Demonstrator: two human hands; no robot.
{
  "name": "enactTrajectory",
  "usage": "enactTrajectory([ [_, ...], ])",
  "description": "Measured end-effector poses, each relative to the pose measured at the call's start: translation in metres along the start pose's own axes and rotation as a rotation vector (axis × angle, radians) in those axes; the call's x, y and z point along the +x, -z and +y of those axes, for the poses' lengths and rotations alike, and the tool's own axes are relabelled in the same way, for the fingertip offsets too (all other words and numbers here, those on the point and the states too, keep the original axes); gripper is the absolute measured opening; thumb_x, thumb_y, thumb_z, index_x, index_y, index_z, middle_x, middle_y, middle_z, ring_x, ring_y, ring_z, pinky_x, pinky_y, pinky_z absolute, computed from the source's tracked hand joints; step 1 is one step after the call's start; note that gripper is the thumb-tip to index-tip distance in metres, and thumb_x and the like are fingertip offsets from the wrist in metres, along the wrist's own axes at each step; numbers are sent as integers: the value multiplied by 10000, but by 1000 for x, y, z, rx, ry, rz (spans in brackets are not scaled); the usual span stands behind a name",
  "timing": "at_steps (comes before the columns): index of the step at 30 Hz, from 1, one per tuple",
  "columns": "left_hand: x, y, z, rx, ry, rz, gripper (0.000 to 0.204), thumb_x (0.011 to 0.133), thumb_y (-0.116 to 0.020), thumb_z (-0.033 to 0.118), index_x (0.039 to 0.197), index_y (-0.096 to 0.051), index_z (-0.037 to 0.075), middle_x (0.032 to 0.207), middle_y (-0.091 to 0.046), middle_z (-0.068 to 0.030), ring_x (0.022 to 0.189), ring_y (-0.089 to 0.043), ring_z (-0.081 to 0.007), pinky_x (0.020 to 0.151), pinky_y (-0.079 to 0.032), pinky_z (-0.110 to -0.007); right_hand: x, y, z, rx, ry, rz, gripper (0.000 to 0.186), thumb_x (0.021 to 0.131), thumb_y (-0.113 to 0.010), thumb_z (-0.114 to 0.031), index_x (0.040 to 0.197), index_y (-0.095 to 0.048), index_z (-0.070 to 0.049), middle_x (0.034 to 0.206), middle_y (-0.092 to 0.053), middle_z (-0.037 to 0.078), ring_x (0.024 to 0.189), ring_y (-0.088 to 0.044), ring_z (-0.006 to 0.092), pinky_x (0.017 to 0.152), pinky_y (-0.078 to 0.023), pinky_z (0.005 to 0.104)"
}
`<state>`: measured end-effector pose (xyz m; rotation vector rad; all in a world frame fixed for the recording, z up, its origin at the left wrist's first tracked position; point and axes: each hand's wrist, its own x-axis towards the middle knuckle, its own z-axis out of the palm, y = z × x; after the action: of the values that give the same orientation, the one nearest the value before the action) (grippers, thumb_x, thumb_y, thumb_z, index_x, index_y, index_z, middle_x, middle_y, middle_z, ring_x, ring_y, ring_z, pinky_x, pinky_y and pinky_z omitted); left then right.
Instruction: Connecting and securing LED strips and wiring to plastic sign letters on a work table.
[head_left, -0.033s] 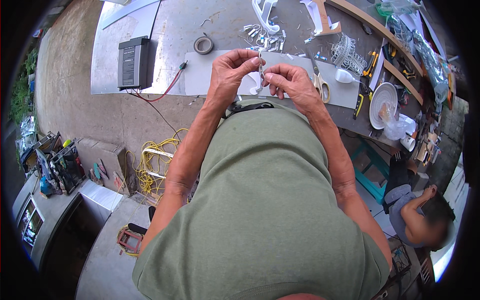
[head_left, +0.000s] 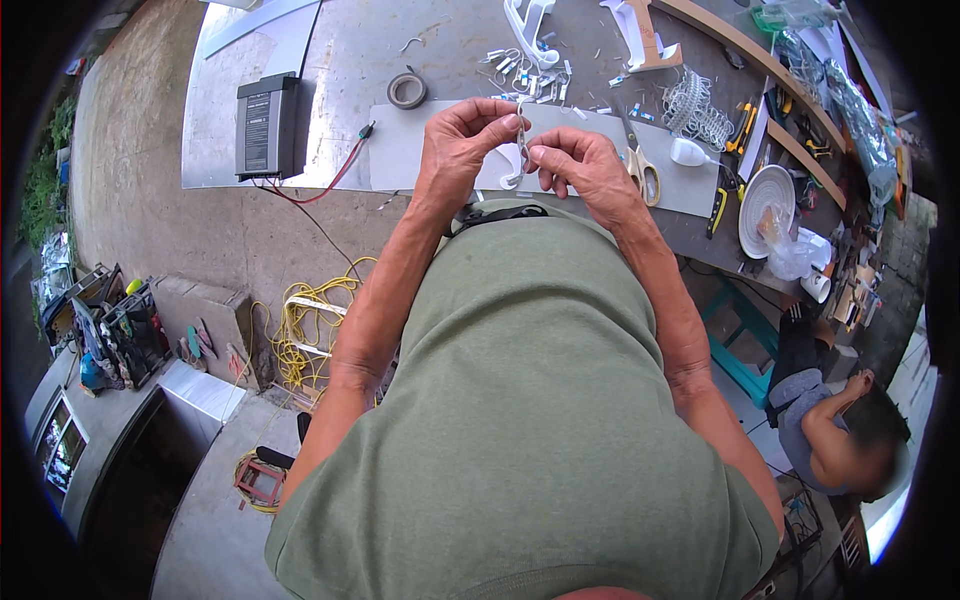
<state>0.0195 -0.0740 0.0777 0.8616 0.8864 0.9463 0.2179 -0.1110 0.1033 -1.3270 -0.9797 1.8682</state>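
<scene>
Close to my body, over the near edge of a metal-topped table, my left hand (head_left: 465, 140) pinches the upper part of a short, thin, pale strand (head_left: 521, 132) between thumb and forefinger. My right hand (head_left: 580, 165) is closed at the strand's lower end, its thumb and fingertips pressed together. The strand's exact kind is too small to make out. Partly hidden behind the hands, a curved white piece (head_left: 511, 180) lies on a grey sheet (head_left: 395, 150). Scissors (head_left: 650, 183) rest just right of my right hand.
Small white modules with wires (head_left: 525, 75) lie beyond my hands, near white shaped frames (head_left: 530, 30). Tape (head_left: 406, 90) and a black power unit (head_left: 267, 127) sit left. A coiled white strand (head_left: 695, 108), a bottle (head_left: 690, 152) and a plate (head_left: 767, 205) are right. Another person (head_left: 830, 420) sits lower right.
</scene>
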Motion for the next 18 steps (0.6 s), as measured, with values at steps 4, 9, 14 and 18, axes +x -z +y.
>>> enactTrajectory([
  [4,-1,0,-4,-31,-16,-13,204,913,-715,74,1085,-683,-30,982,-737,-139,872,-689,-175,821,-560,-327,2,-1,4,9,-1,49,213,944,-683,-218,1019,-709,-21,852,-707,36,663,-581,48,523,-438,197],
  [9,-3,0,0,28,50,-20,213,903,-733,87,1078,-686,-25,963,-739,-129,877,-688,-164,820,-556,-314,7,-2,4,33,112,167,217,934,-700,-201,1036,-709,-10,849,-705,37,661,-576,54,511,-437,191],
  [14,-4,-1,-4,90,97,-29,277,893,-756,112,1113,-661,-28,931,-740,-123,863,-685,-144,800,-551,-290,18,5,11,46,70,133,240,919,-725,-176,1081,-705,0,838,-684,35,668,-570,60,522,-436,188],
  [18,2,6,-7,255,119,-24,402,895,-760,132,1212,-587,-45,912,-741,-126,840,-686,-135,775,-554,-276,30,6,21,48,89,120,228,907,-740,-176,1053,-715,-2,819,-677,31,661,-564,58,517,-431,190],
])
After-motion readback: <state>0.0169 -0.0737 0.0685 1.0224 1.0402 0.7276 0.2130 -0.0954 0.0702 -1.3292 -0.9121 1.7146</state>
